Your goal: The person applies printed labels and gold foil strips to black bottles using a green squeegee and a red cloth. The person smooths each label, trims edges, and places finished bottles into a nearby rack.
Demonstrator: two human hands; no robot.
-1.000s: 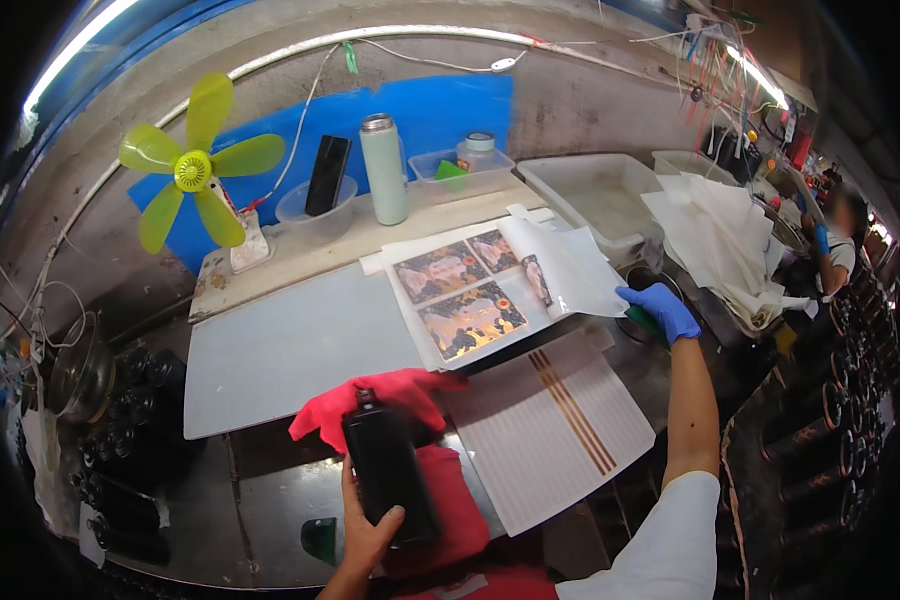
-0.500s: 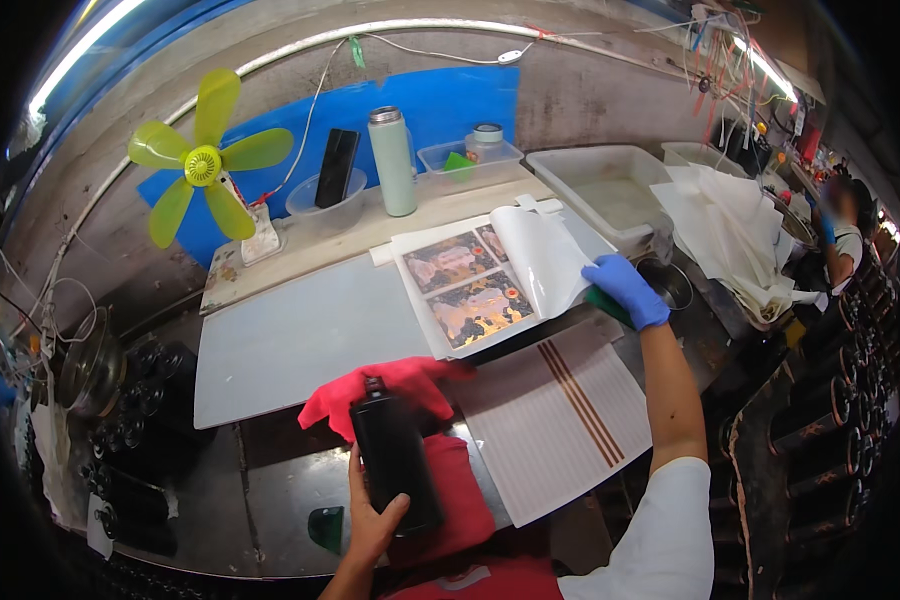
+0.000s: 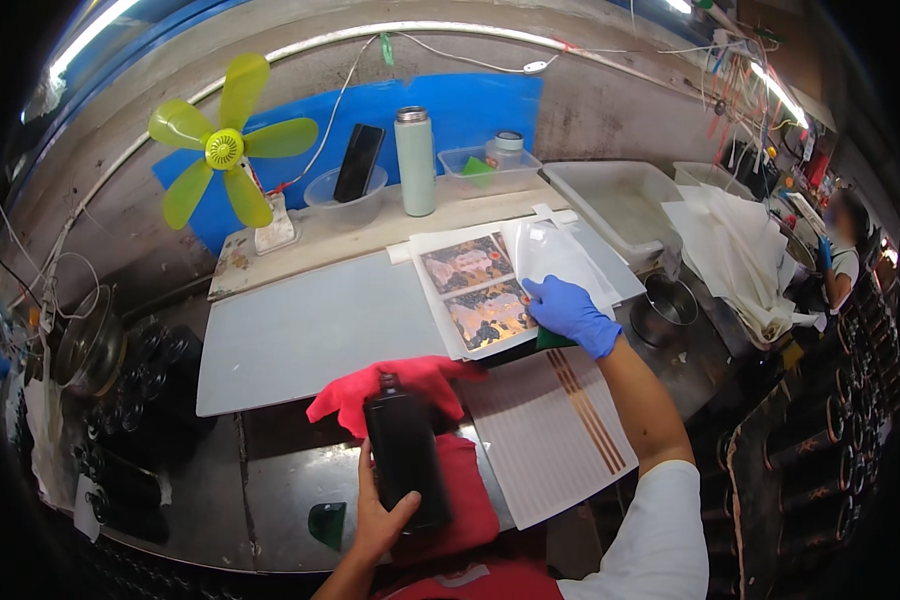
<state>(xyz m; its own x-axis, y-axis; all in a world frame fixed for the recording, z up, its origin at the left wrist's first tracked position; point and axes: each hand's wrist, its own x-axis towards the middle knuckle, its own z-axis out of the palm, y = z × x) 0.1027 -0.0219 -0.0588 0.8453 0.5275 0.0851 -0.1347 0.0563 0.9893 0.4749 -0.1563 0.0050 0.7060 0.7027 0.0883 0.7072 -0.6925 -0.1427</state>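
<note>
My left hand (image 3: 388,512) grips a black rectangular bottle (image 3: 406,460) with a short neck, its thumb across the lower front. The bottle is over a red folded cloth (image 3: 470,490), and a crumpled red cloth (image 3: 342,402) lies behind its neck. My right hand (image 3: 573,312), in a blue glove, is closed at the right edge of the patterned printed sheets (image 3: 482,318), by a translucent white cover sheet (image 3: 550,255). A dark green flat piece (image 3: 553,339) shows under the palm, apparently held; the fingertips are partly hidden.
A striped paper sheet (image 3: 545,440) lies near the right forearm, another dark green piece (image 3: 326,525) at the front left. Behind are a green fan (image 3: 224,149), flask (image 3: 416,165), phone (image 3: 359,165) and plastic tub (image 3: 620,195). A metal bowl (image 3: 667,300) and crumpled paper (image 3: 720,240) are right.
My right hand has moved left onto the printed sheets' edge, and the cover sheet's raised curl lies lower. The dark green piece moved with it. My left hand still holds the bottle.
</note>
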